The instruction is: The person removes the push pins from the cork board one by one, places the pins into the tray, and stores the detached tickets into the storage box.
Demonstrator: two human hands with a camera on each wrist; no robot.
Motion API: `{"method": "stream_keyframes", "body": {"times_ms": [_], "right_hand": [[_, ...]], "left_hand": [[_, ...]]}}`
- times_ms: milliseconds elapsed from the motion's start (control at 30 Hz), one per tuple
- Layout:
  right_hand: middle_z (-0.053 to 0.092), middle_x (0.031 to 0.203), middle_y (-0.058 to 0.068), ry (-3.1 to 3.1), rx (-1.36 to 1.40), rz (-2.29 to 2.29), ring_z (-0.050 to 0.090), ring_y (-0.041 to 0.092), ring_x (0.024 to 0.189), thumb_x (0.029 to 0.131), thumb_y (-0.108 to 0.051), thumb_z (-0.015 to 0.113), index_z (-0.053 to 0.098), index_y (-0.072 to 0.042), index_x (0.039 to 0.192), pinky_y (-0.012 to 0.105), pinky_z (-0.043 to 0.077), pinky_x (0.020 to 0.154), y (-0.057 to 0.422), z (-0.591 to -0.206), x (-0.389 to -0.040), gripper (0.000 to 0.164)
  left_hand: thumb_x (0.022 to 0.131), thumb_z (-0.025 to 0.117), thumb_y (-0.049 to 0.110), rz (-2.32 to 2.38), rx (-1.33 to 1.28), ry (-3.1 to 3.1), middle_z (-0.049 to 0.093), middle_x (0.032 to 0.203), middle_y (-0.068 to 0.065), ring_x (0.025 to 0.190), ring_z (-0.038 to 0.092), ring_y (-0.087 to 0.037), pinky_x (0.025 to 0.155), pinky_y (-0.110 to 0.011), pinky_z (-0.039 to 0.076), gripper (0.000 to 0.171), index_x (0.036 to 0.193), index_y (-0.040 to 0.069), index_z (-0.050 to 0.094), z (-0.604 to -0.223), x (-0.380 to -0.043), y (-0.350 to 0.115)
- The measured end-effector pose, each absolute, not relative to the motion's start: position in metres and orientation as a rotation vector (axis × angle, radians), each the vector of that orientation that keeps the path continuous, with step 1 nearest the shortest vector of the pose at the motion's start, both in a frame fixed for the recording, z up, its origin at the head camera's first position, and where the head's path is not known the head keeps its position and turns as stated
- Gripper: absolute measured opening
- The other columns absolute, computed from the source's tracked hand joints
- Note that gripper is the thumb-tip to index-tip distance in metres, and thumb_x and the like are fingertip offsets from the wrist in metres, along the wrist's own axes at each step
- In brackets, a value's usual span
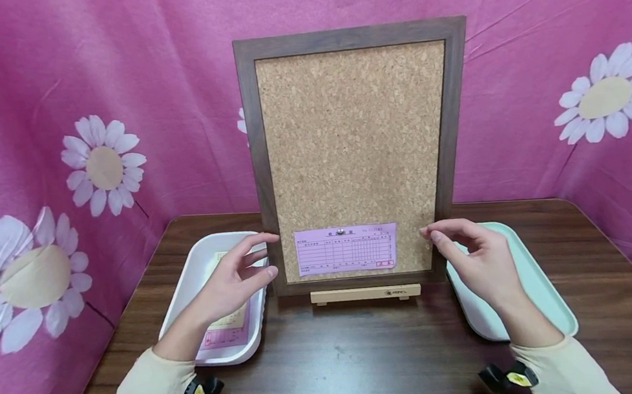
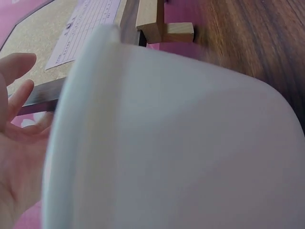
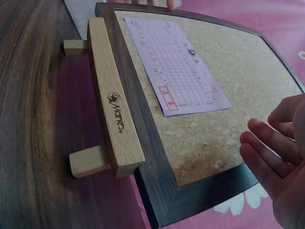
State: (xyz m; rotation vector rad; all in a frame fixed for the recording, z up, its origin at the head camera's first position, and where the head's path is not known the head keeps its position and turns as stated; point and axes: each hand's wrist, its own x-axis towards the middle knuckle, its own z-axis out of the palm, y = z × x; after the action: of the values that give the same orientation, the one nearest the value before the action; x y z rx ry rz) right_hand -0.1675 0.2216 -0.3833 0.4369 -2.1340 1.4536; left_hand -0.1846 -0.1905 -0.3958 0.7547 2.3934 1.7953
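A pink printed receipt slip (image 1: 347,249) is fixed low on a cork board (image 1: 356,134) by a silver pushpin (image 1: 340,231) at its top edge. The board has a dark brown frame and leans on a small wooden easel (image 1: 365,293). My left hand (image 1: 238,274) hovers beside the frame's left edge, over the white tray, fingers loosely spread and holding nothing. On the other side, my right hand (image 1: 477,256) is near the frame's lower right, its thumb and forefinger close together. In the right wrist view its fingers (image 3: 267,152) are relaxed, with nothing visible between them.
At the left, a white tray (image 1: 173,307) holds pink and cream paper slips (image 1: 223,337), partly behind the left forearm. A pale green tray (image 1: 542,282) lies at the right, partly behind the right hand. Pink daisy-print cloth (image 1: 194,107) surrounds the brown wooden table (image 1: 336,370).
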Motion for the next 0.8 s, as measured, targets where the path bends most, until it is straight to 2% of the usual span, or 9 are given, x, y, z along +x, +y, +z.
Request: {"method": "stream_keyframes", "body": {"times_ms": [267, 433, 600, 733, 800], "right_hand": [[0.079, 0.097, -0.022, -2.154, 0.433, 1.459, 0.074, -0.005, 0.089, 0.097, 0.011, 0.070, 0.079, 0.005, 0.103, 0.010, 0.056, 0.079, 0.215, -0.385, -0.171, 0.013], [0.079, 0.096, -0.022, -2.157, 0.436, 1.460, 0.074, -0.005, 0.088, 0.097, 0.011, 0.071, 0.079, 0.004, 0.103, 0.010, 0.056, 0.076, 0.213, -0.386, -0.172, 0.013], [0.080, 0.097, -0.020, -2.168, 0.433, 1.456, 0.075, -0.004, 0.088, 0.098, 0.009, 0.071, 0.080, 0.002, 0.104, 0.010, 0.056, 0.076, 0.212, -0.387, -0.173, 0.013], [0.080, 0.096, -0.020, -2.167, 0.437, 1.469, 0.076, -0.004, 0.089, 0.098, 0.009, 0.071, 0.080, 0.003, 0.104, 0.011, 0.057, 0.076, 0.211, -0.388, -0.175, 0.012], [0.080, 0.097, -0.019, -2.166, 0.441, 1.478, 0.076, -0.004, 0.089, 0.098, 0.009, 0.071, 0.080, 0.003, 0.104, 0.011, 0.057, 0.076, 0.210, -0.388, -0.176, 0.012]], "left_hand": [[0.100, 0.068, -0.004, 1.798, 0.802, 2.403, 0.049, 0.156, -0.029, 0.145, 0.050, -0.055, 0.114, -0.061, 0.050, 0.051, 0.149, -0.004, 0.053, -0.398, -0.187, -0.184], [0.099, 0.069, -0.004, 1.805, 0.811, 2.405, 0.051, 0.150, -0.028, 0.143, 0.053, -0.049, 0.113, -0.052, 0.054, 0.051, 0.148, -0.004, 0.055, -0.399, -0.188, -0.180], [0.100, 0.069, -0.003, 1.811, 0.798, 2.393, 0.048, 0.153, -0.028, 0.142, 0.054, -0.049, 0.112, -0.045, 0.055, 0.051, 0.148, -0.004, 0.055, -0.399, -0.189, -0.177], [0.100, 0.069, -0.002, 1.796, 0.758, 2.407, 0.037, 0.165, -0.031, 0.159, 0.029, -0.053, 0.118, -0.056, 0.047, 0.052, 0.150, -0.004, 0.055, -0.400, -0.188, -0.176], [0.100, 0.069, -0.001, 1.790, 0.748, 2.420, 0.031, 0.168, -0.033, 0.161, 0.020, -0.055, 0.118, -0.061, 0.045, 0.052, 0.150, -0.004, 0.055, -0.401, -0.188, -0.175]]}}
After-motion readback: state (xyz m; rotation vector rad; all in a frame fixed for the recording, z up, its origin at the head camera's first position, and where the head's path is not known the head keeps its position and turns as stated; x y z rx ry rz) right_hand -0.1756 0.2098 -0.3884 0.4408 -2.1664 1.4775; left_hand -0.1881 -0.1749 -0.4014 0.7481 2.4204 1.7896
